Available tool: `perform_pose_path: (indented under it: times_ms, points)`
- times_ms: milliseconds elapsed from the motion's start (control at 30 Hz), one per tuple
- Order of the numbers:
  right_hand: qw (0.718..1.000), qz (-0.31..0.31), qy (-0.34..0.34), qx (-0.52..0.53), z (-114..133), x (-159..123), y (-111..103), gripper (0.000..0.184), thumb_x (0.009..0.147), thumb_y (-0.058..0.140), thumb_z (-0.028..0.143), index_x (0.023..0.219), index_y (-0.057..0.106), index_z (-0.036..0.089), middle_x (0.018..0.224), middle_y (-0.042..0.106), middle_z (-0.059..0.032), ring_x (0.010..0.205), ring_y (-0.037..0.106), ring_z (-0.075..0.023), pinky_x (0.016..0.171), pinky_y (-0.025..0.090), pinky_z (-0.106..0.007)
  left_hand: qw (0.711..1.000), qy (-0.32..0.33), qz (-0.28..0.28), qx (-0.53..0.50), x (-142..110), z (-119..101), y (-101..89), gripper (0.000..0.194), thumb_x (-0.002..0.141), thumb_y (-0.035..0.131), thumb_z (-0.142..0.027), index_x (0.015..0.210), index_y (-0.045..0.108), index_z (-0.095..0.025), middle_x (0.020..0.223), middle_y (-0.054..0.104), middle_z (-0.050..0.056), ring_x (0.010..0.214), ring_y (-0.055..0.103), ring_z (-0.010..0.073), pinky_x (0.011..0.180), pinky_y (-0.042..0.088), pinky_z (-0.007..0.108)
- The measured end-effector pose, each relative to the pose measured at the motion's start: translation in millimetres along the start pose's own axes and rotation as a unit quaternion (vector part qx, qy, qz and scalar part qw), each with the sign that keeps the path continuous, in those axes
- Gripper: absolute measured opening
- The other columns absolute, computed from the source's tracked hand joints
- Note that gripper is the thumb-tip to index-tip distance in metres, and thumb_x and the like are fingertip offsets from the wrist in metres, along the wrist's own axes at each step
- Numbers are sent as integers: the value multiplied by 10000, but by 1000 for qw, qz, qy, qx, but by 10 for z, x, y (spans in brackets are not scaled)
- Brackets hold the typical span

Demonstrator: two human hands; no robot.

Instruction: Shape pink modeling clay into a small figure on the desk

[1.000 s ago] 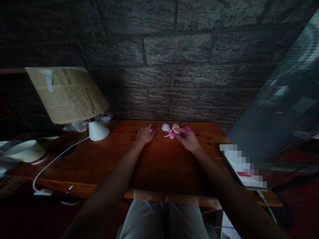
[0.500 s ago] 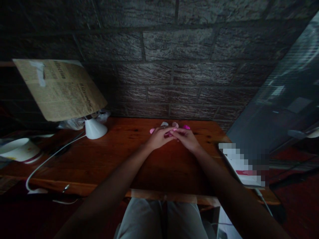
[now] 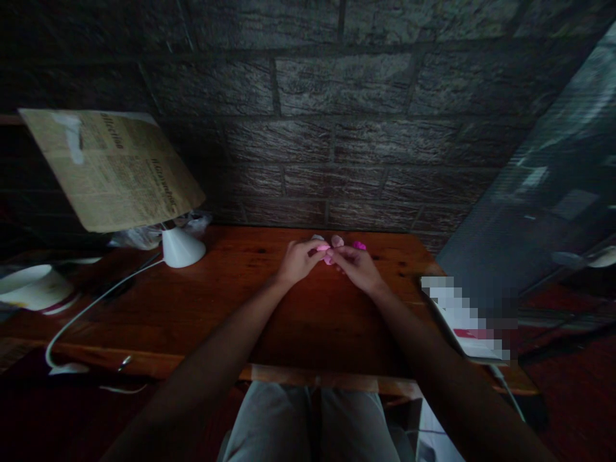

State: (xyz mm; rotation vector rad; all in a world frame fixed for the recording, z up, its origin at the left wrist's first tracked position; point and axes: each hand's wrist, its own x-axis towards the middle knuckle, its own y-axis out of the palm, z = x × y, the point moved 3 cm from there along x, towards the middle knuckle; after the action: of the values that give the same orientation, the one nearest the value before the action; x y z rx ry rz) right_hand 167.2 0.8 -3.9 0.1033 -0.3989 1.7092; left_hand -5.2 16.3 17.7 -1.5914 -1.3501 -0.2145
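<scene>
Both of my hands meet over the far middle of the wooden table [image 3: 221, 308]. My left hand [image 3: 297, 262] pinches a small light pink piece [image 3: 323, 248] between thumb and fingers. Close against it, my right hand [image 3: 359, 264] has its fingertips closed on another pink piece [image 3: 328, 260], partly hidden by the fingers. These pieces look like lumps of clay, but are too small to tell for sure. Behind the hands lie a pale pink piece [image 3: 337, 240], a whitish piece [image 3: 317, 237] and a bright magenta piece [image 3: 359, 245].
On the left stand a lamp with a white base [image 3: 183, 249] and newsprint shade [image 3: 115, 173], and a paper cup [image 3: 33, 287]. The lamp's white cord [image 3: 91, 312] runs over the front edge. A blurred-out device [image 3: 469, 321] lies at right. A brick wall [image 3: 308, 147] rises behind.
My left hand has drawn slightly left and turned, and now pinches a light pink piece. The pink piece that lay left of it no longer shows there. My right hand has barely moved.
</scene>
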Motion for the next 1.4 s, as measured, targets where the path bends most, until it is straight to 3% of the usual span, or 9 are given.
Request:
perform_pose_path:
  times_ms: [133,333,500,700,867,1067,1267,1400]
  points:
    - [999,-13,-30,-21,4,-14,20,518,838,661,689,906,757,184,803,727,-51,631,606,-152,591,506,-282,1000,-2,9,0,-11,8,35,142,942,658,-241,1005,775,-193,934,819,46,785,758,163,736,564,235]
    - [998,-10,-60,-33,9,-16,40,507,873,628,681,890,739,187,745,692,-30,586,582,-140,554,487,-271,999,-27,34,11,-34,26,108,270,982,593,-257,1199,747,-211,1032,818,68,782,759,163,725,579,248]
    - [997,-11,-61,-44,-13,-13,48,533,872,613,705,873,731,185,767,717,-39,571,594,-135,555,500,-272,998,-17,57,0,-24,17,105,321,991,546,-197,1255,727,-226,1110,806,67,900,770,166,755,590,241]
    - [996,-6,-50,-71,2,-37,50,562,893,570,716,876,737,179,768,732,-52,550,613,-145,546,514,-276,998,10,62,4,-24,20,103,303,949,618,-195,1224,746,-211,958,815,57,798,764,166,772,601,275]
    - [994,-9,-43,-100,-1,-24,31,539,942,515,656,1033,734,172,759,735,-49,542,642,-157,542,523,-274,998,25,54,-33,-30,10,128,439,922,658,-203,1360,649,-183,1023,806,74,789,759,147,729,602,247]
    - [994,-1,-48,-99,4,-13,9,501,969,459,617,998,693,176,840,761,-76,514,627,-140,531,516,-273,998,23,66,2,-12,-5,122,299,1012,547,-264,1268,692,-205,1172,778,97,1001,761,185,882,593,289]
    - [992,10,-65,-108,27,-34,37,561,978,419,676,890,689,191,800,742,-59,498,617,-131,552,517,-276,996,-5,87,-29,-2,-11,86,196,1006,557,-295,1106,688,-188,974,789,54,832,758,164,745,577,240]
    - [993,-9,-60,-104,48,-38,35,602,948,443,732,828,691,197,760,739,-54,514,627,-143,559,520,-282,997,-13,77,-30,-13,-6,105,160,1009,543,-271,1067,678,-209,944,784,34,816,754,155,746,586,242]
